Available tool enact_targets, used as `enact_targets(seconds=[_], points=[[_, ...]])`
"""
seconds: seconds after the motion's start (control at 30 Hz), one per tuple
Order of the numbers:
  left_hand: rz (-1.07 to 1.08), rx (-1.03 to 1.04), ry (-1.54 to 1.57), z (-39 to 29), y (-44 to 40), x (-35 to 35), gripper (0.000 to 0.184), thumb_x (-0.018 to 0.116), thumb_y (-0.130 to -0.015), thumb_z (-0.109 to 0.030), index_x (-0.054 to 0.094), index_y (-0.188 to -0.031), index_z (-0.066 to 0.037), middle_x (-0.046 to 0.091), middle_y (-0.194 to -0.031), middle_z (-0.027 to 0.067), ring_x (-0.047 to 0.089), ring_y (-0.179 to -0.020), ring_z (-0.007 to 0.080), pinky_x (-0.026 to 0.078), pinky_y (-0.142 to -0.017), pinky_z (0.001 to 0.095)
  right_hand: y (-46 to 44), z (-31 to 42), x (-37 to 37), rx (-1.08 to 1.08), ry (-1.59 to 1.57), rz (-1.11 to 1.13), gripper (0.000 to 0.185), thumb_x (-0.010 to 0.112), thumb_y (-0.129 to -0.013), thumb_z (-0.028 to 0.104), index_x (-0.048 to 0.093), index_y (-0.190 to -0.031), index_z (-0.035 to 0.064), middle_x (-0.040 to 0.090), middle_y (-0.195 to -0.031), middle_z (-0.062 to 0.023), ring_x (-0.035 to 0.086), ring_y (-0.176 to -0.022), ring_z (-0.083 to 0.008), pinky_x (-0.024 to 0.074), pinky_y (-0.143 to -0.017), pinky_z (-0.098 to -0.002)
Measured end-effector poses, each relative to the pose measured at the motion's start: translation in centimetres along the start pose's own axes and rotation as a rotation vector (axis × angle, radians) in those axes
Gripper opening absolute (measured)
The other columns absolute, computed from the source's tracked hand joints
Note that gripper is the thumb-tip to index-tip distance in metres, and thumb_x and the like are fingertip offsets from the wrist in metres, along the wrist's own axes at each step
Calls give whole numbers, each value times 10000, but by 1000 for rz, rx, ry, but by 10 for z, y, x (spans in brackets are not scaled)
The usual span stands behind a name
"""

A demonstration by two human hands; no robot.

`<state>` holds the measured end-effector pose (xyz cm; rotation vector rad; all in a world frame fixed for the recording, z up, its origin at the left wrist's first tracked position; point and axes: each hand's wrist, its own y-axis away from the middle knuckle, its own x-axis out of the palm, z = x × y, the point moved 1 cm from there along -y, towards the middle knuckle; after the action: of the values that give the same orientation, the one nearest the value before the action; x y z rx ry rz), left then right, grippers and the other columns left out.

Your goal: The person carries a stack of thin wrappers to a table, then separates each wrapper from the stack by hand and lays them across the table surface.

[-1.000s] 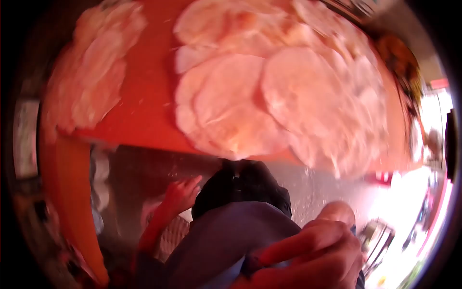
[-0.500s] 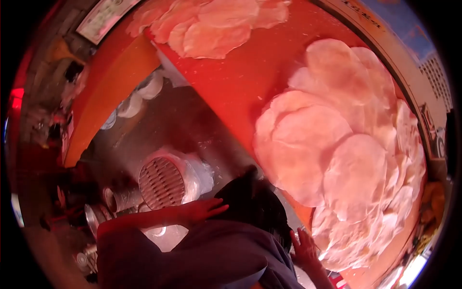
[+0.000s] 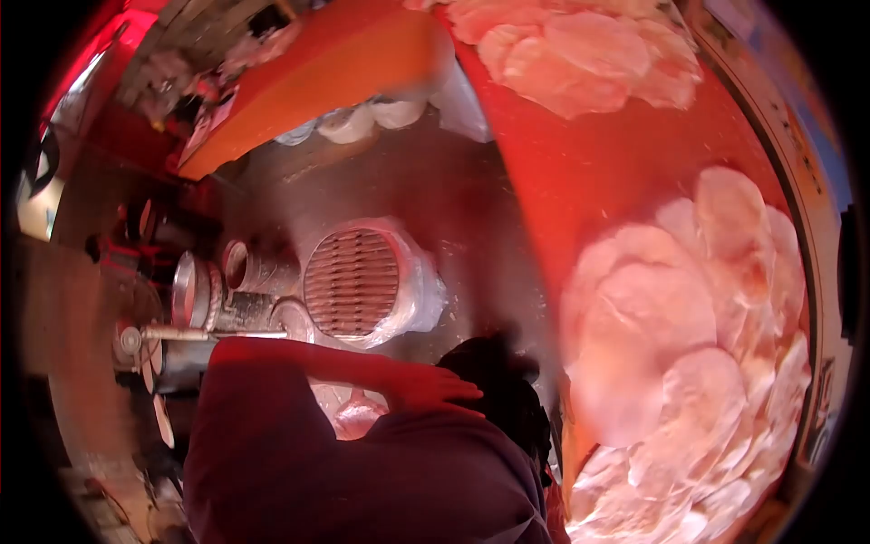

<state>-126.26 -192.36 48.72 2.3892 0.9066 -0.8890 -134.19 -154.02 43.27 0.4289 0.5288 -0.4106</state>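
My left hand (image 3: 439,388) lies in front of my body at the dark clothing over my legs, its fingers stretched out and holding nothing visible. My right hand is not visible; only a thin reddish strip shows beside my shirt at the bottom edge. To my right, many thin, round, pale flatbread-like sheets (image 3: 643,317) overlap in a large pile on a red-topped table (image 3: 580,172). Farther up the same table lies a second pile of sheets (image 3: 580,59).
A round container with a slatted brown top (image 3: 352,281), wrapped in clear plastic, stands on the floor ahead. Metal pots (image 3: 190,288) stand left of it. An orange table panel (image 3: 344,77) is at the back, with white bags (image 3: 399,111) beneath.
My view has turned, so the table and piles sit farther right and the slatted container higher. My right hand, earlier spread beside the near pile, has gone from sight.
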Motion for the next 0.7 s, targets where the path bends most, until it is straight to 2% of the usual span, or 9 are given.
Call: enact_targets(seconds=[0.07,0.17,0.57,0.7], points=[[-42,32,61,1,3,7,989,667,-708,-309,150,-1536,-153,296,-1483,286,419,-1283,442,376,-1056,473,-6,-3,1,2,9,30,552,574,-824,151,398,-1275,-115,373,-1412,-311,458,-1228,-457,408,-991,-527],[-54,20,47,-1,7,16,1022,686,-682,-331,151,-1536,-158,317,-1472,285,415,-1289,445,373,-1057,481,-11,-7,1,-1,20,60,541,572,-825,149,401,-1264,-117,370,-1413,-313,458,-1228,-458,410,-989,-527],[-22,-76,40,-11,17,22,975,662,-739,-362,136,-1540,-185,327,-1462,285,419,-1287,443,371,-1054,498,-7,-9,-5,-9,47,122,494,561,-832,140,412,-1224,-123,361,-1417,-318,459,-1228,-462,420,-981,-527],[-38,-16,-2,3,16,20,971,657,-739,-350,136,-1540,-181,335,-1456,284,406,-1302,443,362,-1064,493,-2,-5,-7,3,45,135,479,557,-834,137,416,-1210,-125,357,-1419,-319,459,-1228,-463,424,-978,-527]])
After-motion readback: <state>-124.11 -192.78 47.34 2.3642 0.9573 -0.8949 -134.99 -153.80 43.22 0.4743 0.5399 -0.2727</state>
